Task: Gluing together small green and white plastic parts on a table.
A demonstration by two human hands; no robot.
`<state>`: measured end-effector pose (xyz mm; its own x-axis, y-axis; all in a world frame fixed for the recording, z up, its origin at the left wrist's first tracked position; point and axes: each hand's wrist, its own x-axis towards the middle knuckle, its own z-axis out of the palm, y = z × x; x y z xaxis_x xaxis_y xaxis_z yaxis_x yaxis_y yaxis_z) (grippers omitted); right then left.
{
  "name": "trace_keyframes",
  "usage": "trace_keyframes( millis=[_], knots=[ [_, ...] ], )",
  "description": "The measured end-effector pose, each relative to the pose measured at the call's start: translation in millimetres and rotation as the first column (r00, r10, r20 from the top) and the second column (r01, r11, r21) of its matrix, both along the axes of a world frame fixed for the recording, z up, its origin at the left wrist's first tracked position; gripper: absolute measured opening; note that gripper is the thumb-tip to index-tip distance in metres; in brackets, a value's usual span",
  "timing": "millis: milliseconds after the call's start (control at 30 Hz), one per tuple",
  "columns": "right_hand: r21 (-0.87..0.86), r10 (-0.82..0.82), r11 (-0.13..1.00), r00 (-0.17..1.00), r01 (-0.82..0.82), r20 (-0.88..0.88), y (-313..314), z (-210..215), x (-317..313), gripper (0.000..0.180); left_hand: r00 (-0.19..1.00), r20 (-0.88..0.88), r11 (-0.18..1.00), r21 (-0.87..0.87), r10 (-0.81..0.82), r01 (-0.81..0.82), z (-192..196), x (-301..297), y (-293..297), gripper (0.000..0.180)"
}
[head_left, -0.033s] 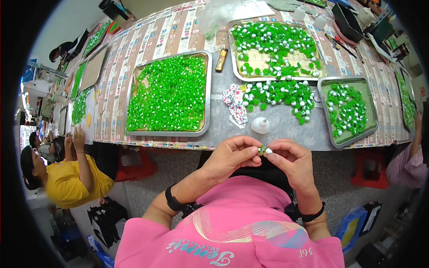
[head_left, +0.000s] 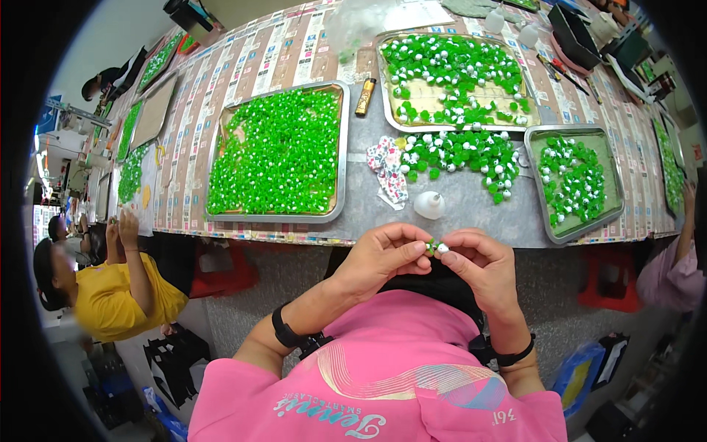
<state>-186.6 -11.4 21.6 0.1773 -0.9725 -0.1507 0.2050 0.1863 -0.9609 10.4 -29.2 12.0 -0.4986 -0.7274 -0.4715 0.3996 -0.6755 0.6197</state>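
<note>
You are holding a small green-and-white piece (head_left: 442, 248) between the fingertips of both hands, in front of your body and near the table's close edge. Your left hand (head_left: 389, 256) is pinching the green part from the left, its thumb and index finger standing narrow about it, while your right hand (head_left: 482, 267) is gripping the white part from the right in a similarly narrow pinch; whether the two parts are joined cannot be told, since your fingertips are partly covering them. Just beyond your hands, a white squeeze bottle (head_left: 428, 206) is standing upright on a grey mat (head_left: 471, 228), and a flowered cloth (head_left: 387, 173) is lying crumpled behind it to the left. A loose heap of green and white pieces (head_left: 464, 153) is spreading across the mat beyond the bottle, reaching the front of a large far tray (head_left: 384, 88), which is carrying more of them. To your left, a second large tray (head_left: 344, 147) is holding a dense layer of mostly green pieces; to your right, a smaller tray (head_left: 608, 186) is holding a scattered green-and-white lot. An orange-and-black tube (head_left: 365, 97) is lying between the two large trays. At far left, a co-worker in a yellow shirt (head_left: 125, 298) is sitting with both hands raised at the table (head_left: 276, 66)
</note>
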Motion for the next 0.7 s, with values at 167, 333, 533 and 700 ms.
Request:
trace_keyframes(
  millis=[167, 333, 533, 700],
  knots=[
    [-0.021, -0.008, 1.0, 1.0, 0.008, -0.02, 10.9, -8.8, -4.1, 0.018, 0.994, 0.108, 0.999, -0.031, 0.007, -0.004, -2.0, -6.0, 8.8, 0.017],
    [0.055, -0.011, 0.998, 0.999, 0.01, 0.03, 18.8, -8.0, -8.9, 0.019, 0.992, 0.126, 0.998, -0.063, -0.015, 0.024, 0.0, -11.6, 13.0, 0.017],
    [-0.012, 0.0, 1.0, 0.997, -0.001, -0.075, 23.3, -10.3, -15.3, 0.017, 0.982, 0.186, 0.974, -0.213, -0.03, 0.07, -4.1, -15.8, 16.8, 0.016],
    [-0.133, -0.076, 0.989, 0.987, 0.057, -0.142, 25.6, -15.3, -15.6, 0.015, 0.969, 0.245, 0.954, -0.293, 0.003, 0.071, -6.6, -19.2, 17.7, 0.015]
  ],
)
